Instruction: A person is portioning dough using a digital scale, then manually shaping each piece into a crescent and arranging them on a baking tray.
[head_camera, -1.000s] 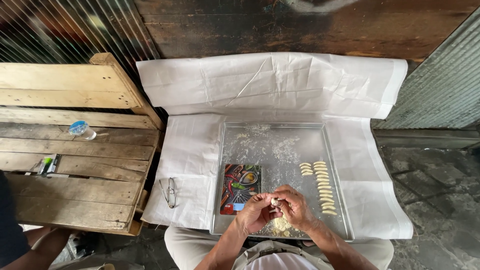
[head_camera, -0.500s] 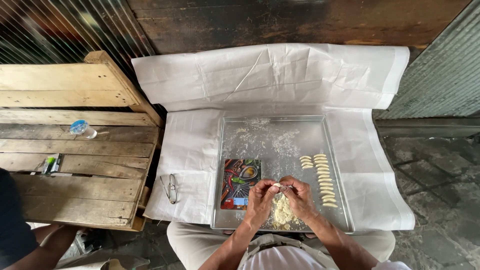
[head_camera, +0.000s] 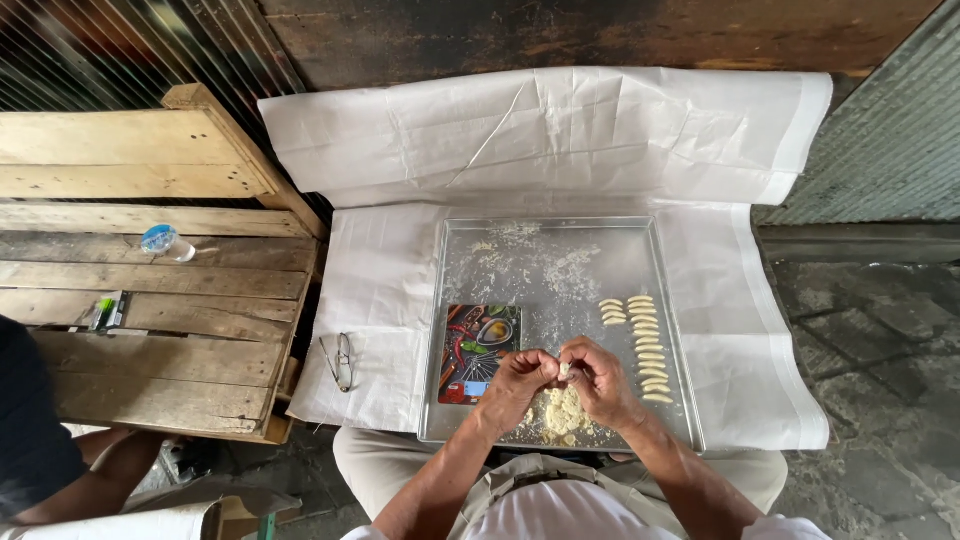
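Your left hand (head_camera: 515, 382) and right hand (head_camera: 600, 378) pinch a small pale dough piece (head_camera: 565, 371) together — above the crumbly dough heap (head_camera: 558, 412) on the flour-dusted metal tray (head_camera: 560, 250).

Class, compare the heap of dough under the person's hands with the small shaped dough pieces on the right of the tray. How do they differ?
The dough heap is one loose, crumbly mound; the shaped pieces are separate, smooth little ovals. The dough heap sits at the tray's near edge, partly hidden under the left hand and right hand; the shaped pieces lie uncovered in neat rows. Both are pale cream and lie on the same metal tray.
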